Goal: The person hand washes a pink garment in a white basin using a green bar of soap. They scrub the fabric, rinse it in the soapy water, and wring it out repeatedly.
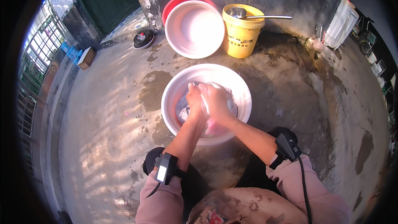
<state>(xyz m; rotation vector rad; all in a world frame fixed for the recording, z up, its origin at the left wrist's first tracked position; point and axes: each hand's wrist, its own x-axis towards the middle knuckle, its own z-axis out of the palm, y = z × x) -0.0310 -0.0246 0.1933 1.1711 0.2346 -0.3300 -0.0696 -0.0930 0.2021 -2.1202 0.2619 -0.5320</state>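
Observation:
Between my knees stands a white plastic basin (pixel 169 95) with wet cloth in it. My left hand (pixel 195 99) and my right hand (pixel 216 101) are side by side over its middle, gripping a bunched pale cloth (pixel 204 105). Blur and glare hide most of the fingers and the cloth's edges. Below my right wrist lies a pink part of the fabric (pixel 215 128). Greyish, crumpled fabric (pixel 183 114) shows to the left of my left hand, low in the basin.
Beyond the basin, a second white basin (pixel 194 29) leans in front of a red basin (pixel 170 6). Beside them a yellow bucket (pixel 239 40) bears writing; a metal ladle (pixel 267 16) rests across its rim. A black round object (pixel 144 39) lies on the concrete floor (pixel 102 105), which has wet patches.

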